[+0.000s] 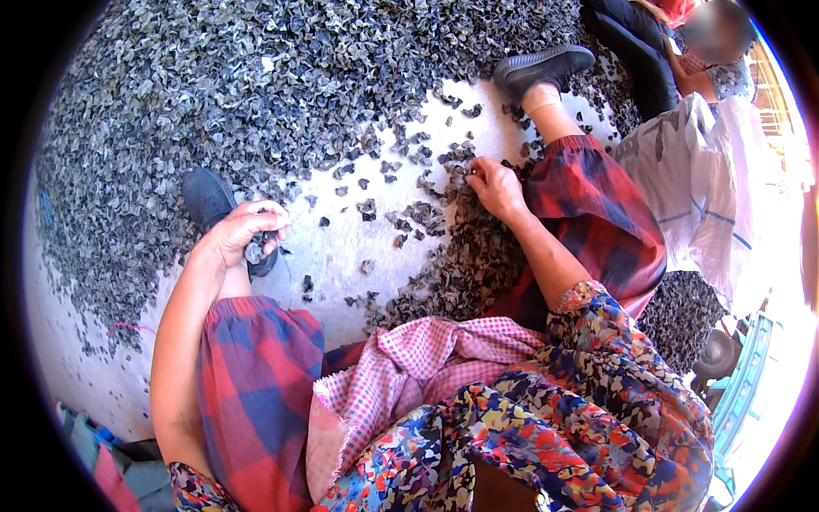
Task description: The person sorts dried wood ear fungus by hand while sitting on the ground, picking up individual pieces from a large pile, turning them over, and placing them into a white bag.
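Dried pieces that look like black fungus lie in a large heap (288,83) across the floor before me. My left hand (246,229) is raised beside my left shoe (208,198). Its fingers curl around a few dark fungus pieces (256,248) under the palm. Thumb and fingers of my right hand (499,189) point down at the upper end of a smaller, browner pile (473,269) between my legs. Its fingertips meet the pieces there; whether they pinch one is hidden. Scattered single pieces (366,208) lie on the pale floor (333,249) between the hands.
A white woven sack (691,192) stands beside my right knee, with more dark pieces (681,313) behind it. Another person (640,51) sits at the upper right. A turquoise plastic crate (745,377) is at the right edge. Cloth (128,473) lies at the lower left.
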`<action>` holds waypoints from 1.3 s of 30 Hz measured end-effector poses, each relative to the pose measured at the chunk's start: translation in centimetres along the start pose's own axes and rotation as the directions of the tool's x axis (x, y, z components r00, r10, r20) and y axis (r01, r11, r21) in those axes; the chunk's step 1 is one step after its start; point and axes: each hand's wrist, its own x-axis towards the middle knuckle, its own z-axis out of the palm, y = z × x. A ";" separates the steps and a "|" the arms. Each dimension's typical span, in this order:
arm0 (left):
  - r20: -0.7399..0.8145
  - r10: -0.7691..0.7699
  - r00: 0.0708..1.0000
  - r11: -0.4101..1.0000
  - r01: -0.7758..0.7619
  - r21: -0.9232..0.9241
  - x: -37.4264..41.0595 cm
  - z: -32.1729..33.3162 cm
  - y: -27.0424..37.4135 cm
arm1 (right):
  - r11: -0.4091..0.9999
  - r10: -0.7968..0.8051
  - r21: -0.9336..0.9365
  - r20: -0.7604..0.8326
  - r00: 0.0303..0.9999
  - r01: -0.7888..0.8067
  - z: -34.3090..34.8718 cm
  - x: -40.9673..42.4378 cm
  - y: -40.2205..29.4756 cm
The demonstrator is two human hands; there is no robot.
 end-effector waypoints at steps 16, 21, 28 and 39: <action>0.009 0.008 1.000 1.000 -0.008 -0.024 0.1 0.0 0.0 | 0.586 0.126 0.646 0.524 0.842 -0.489 -0.4 -0.1 -1.3; 0.002 0.029 1.000 0.998 -0.029 -0.049 0.1 -0.2 -0.2 | 0.968 -0.153 0.219 0.128 0.980 0.122 1.5 6.9 -2.5; 0.000 0.029 1.000 0.999 -0.029 -0.043 0.2 -0.1 0.3 | 0.999 -0.030 -0.012 -0.078 0.997 0.029 1.8 18.1 -10.1; 0.006 0.029 1.000 0.998 -0.029 -0.059 0.6 -0.5 -0.6 | 0.799 -0.415 -0.322 0.313 0.854 0.507 4.2 -2.1 -7.1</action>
